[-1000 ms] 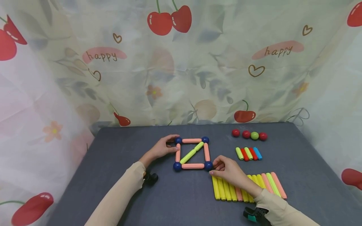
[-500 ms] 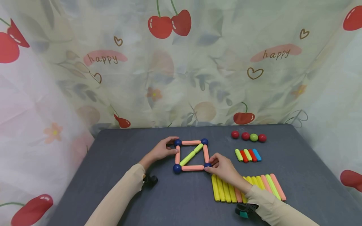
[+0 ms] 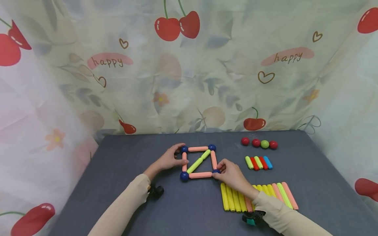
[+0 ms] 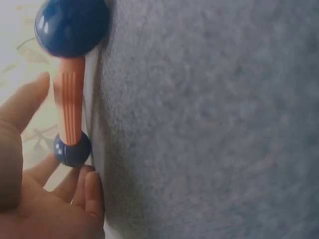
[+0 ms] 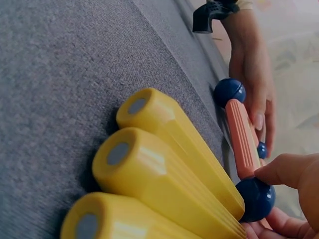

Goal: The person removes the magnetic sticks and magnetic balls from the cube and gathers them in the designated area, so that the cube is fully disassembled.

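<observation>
A square frame of salmon magnetic rods (image 3: 200,175), with blue balls (image 3: 184,176) at its corners, lies flat on the dark table. Two yellow-green rods (image 3: 195,166) end to end form its diagonal. At the far left corner, the fingers of my left hand (image 3: 169,159) rest against a blue ball (image 4: 73,150). Its thumb hovers just above the left salmon rod (image 4: 71,102), a narrow gap showing in the left wrist view. My right hand (image 3: 233,173) pinches the blue ball (image 5: 255,199) at the near right corner, thumb on top and fingers below.
Yellow, salmon and yellow-green rods (image 3: 233,197) lie in a row under my right forearm. Behind them are several short coloured rods (image 3: 259,162). Red balls (image 3: 245,141) and a green ball (image 3: 264,144) line the back right. A patterned curtain (image 3: 189,82) borders the table.
My right hand has moved left from beside the near right ball and now pinches it. The frame has shifted slightly left. My left hand stays at the far left corner.
</observation>
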Demonstrator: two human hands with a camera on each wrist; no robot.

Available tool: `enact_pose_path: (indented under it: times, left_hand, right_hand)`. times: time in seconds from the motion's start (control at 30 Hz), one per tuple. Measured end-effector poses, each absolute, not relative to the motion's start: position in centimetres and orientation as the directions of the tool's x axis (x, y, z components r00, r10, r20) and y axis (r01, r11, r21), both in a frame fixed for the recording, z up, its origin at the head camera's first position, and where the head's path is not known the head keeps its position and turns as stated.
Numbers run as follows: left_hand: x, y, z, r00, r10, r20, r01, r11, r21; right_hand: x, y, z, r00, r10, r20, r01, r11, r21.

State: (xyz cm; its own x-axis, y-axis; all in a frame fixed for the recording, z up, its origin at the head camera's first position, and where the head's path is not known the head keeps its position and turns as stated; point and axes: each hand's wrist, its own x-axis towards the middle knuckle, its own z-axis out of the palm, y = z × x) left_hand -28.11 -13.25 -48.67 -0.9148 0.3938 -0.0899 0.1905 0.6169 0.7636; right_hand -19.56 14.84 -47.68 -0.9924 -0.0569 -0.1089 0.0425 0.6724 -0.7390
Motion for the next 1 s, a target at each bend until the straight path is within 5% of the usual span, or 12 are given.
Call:
enact_pose_path:
  times: [0.33,1.0]
  left_hand:
    - [-27.0,-12.8,-48.2,-0.878,0.440,-0.191,0.224,0.728,0.648]
    - [-26.5,-12.7,-48.6,-0.860,0.481,-0.171,0.277,0.722,0.635]
  right_hand:
    - [-20.0,14.7,-47.8,-0.993,-0.048,-0.108,0.047,0.683,-0.729]
    - [-20.6,14.6,-48.2,-0.995,-0.061,-0.073,0.010,0.699,-0.715]
